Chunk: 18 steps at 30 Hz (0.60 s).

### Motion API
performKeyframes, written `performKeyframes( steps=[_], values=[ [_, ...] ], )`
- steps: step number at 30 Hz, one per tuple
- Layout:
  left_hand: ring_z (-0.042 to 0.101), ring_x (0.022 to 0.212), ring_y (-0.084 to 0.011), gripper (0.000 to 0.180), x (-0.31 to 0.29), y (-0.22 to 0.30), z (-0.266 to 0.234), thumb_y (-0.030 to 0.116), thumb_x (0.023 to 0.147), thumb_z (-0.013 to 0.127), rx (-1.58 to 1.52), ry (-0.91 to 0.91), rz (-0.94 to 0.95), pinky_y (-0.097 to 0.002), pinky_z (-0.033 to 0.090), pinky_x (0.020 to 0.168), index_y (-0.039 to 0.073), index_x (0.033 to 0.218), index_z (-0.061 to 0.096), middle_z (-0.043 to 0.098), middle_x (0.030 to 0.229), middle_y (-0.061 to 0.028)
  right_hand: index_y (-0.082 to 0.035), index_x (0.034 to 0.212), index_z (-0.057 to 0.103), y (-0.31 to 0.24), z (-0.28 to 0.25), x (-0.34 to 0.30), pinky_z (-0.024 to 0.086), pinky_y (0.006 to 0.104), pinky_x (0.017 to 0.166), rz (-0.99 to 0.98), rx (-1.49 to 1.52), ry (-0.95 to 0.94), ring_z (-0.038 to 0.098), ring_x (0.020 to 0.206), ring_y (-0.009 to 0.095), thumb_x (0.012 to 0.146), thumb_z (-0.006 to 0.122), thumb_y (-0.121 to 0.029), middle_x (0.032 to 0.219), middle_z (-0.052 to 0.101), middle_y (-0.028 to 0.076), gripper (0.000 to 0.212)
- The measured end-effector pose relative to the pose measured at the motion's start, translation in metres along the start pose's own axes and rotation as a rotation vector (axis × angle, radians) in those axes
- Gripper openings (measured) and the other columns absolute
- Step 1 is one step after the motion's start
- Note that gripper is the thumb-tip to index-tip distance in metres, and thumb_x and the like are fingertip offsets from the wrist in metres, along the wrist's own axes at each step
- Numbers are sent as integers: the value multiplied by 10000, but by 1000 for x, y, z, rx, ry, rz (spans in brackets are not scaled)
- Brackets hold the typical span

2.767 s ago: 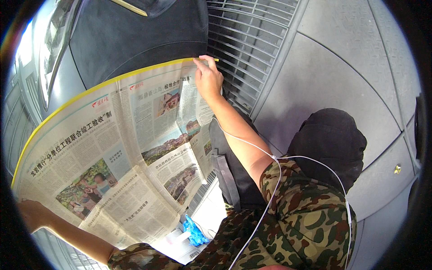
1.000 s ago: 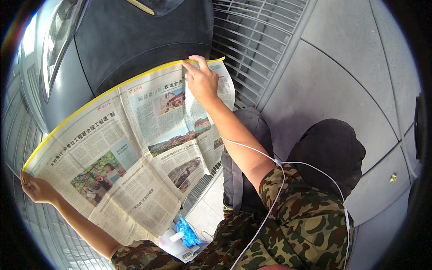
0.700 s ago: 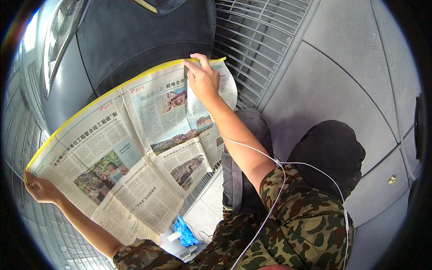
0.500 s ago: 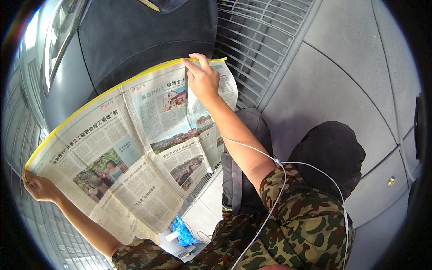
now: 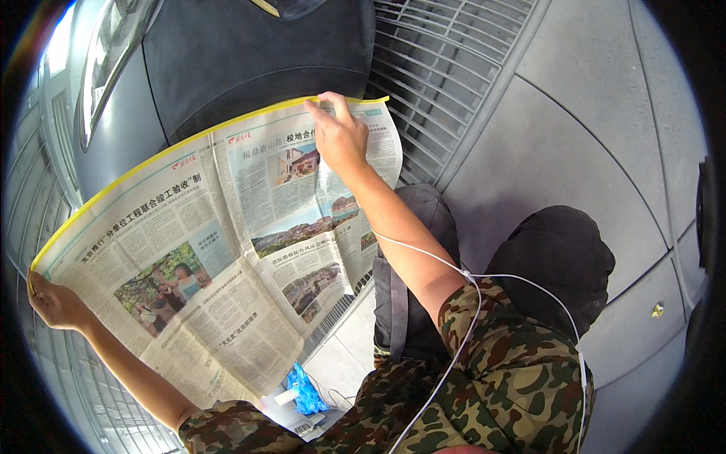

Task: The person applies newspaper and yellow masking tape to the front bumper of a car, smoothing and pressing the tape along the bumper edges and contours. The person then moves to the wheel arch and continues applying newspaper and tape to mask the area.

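Note:
An open newspaper with several colour photos hangs in front of me, creased down its middle. Yellow tape runs along its whole top edge, next to the dark lower part of a car bumper. At the far left corner, my left hand is closed on the paper and tape end. My right hand grips the taped edge toward its right end, fingertips at the tape; part of the grip is hidden behind the hand.
A car headlight is at the upper left. Metal floor grating lies right of the bumper, beside large grey tiles. My bent knees are at right. A blue plastic bag lies below; a white cord crosses my right arm.
My left hand has moved slightly left and up, drawing the newspaper's left corner outward. The right hand remains at nearly the same spot on the taped edge.

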<state>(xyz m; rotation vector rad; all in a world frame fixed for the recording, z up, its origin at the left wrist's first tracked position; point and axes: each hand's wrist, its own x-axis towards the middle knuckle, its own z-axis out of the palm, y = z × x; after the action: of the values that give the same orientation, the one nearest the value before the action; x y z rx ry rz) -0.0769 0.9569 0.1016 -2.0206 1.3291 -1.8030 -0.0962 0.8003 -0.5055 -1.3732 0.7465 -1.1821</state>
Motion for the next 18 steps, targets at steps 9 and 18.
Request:
performKeyframes(
  steps=[9, 18],
  values=[
    [768, 1003, -164, 261, -1, -23, -1, 178, 1098, 684, 20, -36, 56, -288, 631, 896, -40, 1217, 766, 799, 1191, -100, -178, 1212, 827, -10, -2, 2, 578, 413, 631, -35, -4, -18, 731, 736, 264, 853, 745, -34, 1200, 667, 4, 395],
    [765, 997, -153, 272, -10, -11, -8, 200, 1108, 673, 126, -68, -48, -276, 625, 894, -24, 1233, 762, 798, 1173, -86, -177, 1229, 824, -23, -2, 11, 583, 401, 630, -96, 16, -64, 728, 734, 257, 834, 749, -16, 1154, 670, 17, 433]
  ],
)
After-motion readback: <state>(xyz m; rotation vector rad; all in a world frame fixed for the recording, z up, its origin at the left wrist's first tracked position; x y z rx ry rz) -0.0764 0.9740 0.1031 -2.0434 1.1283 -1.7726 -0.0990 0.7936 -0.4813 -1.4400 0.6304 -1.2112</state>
